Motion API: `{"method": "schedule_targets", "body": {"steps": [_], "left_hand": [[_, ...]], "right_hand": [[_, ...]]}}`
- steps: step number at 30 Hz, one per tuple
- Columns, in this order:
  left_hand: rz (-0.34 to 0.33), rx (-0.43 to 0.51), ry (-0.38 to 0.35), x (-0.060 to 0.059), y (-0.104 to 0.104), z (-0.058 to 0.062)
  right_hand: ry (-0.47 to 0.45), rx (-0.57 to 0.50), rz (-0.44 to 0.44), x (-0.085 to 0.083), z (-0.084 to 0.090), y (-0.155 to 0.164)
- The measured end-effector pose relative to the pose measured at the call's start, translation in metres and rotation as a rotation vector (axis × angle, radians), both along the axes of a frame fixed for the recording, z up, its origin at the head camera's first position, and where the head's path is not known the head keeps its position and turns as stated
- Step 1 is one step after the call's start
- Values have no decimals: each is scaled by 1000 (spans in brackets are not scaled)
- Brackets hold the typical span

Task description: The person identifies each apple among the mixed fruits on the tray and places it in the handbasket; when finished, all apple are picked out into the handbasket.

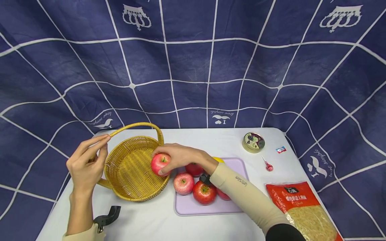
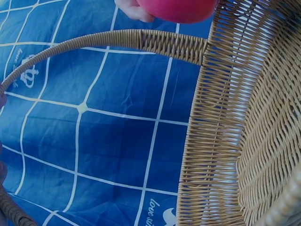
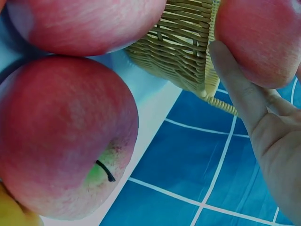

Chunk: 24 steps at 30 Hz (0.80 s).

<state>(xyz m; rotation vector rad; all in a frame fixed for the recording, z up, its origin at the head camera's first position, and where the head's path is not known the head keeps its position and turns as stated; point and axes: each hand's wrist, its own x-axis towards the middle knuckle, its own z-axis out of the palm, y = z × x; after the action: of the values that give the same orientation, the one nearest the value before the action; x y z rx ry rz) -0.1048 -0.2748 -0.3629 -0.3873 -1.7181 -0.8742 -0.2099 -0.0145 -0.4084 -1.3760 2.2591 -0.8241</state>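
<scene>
My left hand [image 1: 85, 162] pinches the arched handle [image 1: 135, 125] of a round wicker basket [image 1: 132, 170] between thumb and fingertips. A red apple [image 1: 159, 164] is in the grip of my right hand [image 1: 182, 154], over the basket's right rim. In the left wrist view the same apple [image 2: 181, 7] appears above the handle's base. The right wrist view shows the fingers [image 3: 244, 94] against the held apple [image 3: 261, 42]. Close to my right forearm, a lilac tray [image 1: 208, 210] bears several red apples [image 1: 183, 183] and a yellow fruit [image 1: 218, 160], partly hidden by the arm.
At the back right stands a round tin [image 1: 253, 142]. Near it lie a small wrapped sweet [image 1: 280, 150] and a red lollipop [image 1: 268, 165]. A red bag of pasta [image 1: 304, 211] is at the right edge. Blue checked cloth [image 1: 193, 67] hangs behind the white table [image 1: 144, 224].
</scene>
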Motion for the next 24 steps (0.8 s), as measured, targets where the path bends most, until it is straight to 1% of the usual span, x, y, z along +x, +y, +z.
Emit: {"method": "schedule_targets", "body": {"steps": [5,13,24], "left_hand": [[3,-4,-2,1,-1,0],[-1,-13,-10,1,-2,1],[-2,-12,-15,1,-1,0]], "right_hand": [[-12,15,0,1,-1,-2],[2,16,7,0,-1,-6],[26,35,9,-3,-3,-19]]}}
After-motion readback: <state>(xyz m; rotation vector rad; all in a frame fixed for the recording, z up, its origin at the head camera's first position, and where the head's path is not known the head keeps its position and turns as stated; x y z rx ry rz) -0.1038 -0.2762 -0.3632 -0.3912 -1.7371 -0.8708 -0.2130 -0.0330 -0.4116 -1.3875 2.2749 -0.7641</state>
